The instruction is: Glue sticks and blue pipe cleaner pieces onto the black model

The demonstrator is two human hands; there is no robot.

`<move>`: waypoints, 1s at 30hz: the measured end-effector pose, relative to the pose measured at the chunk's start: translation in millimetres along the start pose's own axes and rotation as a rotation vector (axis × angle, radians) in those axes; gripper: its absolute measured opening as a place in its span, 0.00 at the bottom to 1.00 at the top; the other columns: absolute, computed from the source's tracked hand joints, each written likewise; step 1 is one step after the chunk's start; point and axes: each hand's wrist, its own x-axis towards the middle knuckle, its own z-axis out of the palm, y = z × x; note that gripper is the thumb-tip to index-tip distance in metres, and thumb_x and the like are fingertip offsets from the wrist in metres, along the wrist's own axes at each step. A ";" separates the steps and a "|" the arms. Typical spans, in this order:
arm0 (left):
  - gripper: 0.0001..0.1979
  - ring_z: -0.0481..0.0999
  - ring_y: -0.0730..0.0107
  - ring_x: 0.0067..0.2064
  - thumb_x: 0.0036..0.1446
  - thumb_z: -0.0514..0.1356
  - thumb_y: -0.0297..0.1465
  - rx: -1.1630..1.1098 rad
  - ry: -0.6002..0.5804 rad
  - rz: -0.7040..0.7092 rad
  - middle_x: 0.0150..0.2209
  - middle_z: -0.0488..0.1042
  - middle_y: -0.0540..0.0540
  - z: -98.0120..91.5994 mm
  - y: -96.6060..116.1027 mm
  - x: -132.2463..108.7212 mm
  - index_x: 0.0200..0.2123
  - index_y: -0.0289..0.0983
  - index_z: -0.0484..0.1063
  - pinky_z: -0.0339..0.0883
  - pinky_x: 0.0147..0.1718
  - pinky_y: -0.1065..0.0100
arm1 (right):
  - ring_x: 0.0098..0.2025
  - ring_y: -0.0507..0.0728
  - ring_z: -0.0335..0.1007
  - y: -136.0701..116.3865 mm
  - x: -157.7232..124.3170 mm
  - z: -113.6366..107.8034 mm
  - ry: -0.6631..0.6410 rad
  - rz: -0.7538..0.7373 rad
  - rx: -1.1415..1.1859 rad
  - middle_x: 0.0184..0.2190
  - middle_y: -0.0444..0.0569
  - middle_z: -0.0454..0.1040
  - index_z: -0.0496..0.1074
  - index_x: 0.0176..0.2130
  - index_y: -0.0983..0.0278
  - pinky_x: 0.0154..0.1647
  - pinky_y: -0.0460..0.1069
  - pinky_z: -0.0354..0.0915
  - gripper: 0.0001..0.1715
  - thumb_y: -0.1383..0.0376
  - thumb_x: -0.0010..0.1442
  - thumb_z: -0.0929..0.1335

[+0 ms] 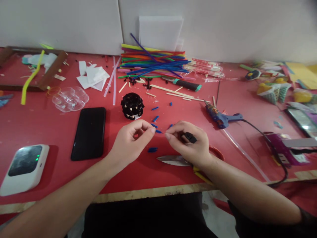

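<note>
My left hand [135, 140] is closed in a pinch, with a short blue pipe cleaner piece [158, 132] at its fingertips. Facing it, my right hand [190, 140] has thumb and forefinger pressed together, and a small black object [190, 137] sticks out between its curled fingers. Whether those fingertips also hold something is too small to make out. More cut blue pieces [153, 149] lie around both hands. Behind my left hand stands a round black fuzzy form [132, 105] with pale stick ends showing. Scissors [173, 160] lie partly under my right hand.
A bundle of coloured pipe cleaners [153, 61] lies at the back, near a green-black handled tool [187, 84] and wooden sticks [170, 91]. To the left are a phone [89, 134] and a white device [27, 168]. A corded glue gun [220, 115] lies right.
</note>
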 end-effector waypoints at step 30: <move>0.30 0.72 0.58 0.50 0.46 0.72 0.38 0.296 0.544 0.372 0.53 0.65 0.40 -9.1 -16.3 10.1 0.47 0.40 0.60 0.71 0.46 0.60 | 0.27 0.50 0.71 2.2 2.3 1.6 0.024 -0.050 -0.146 0.27 0.43 0.77 0.77 0.34 0.61 0.29 0.47 0.66 0.03 0.69 0.61 0.71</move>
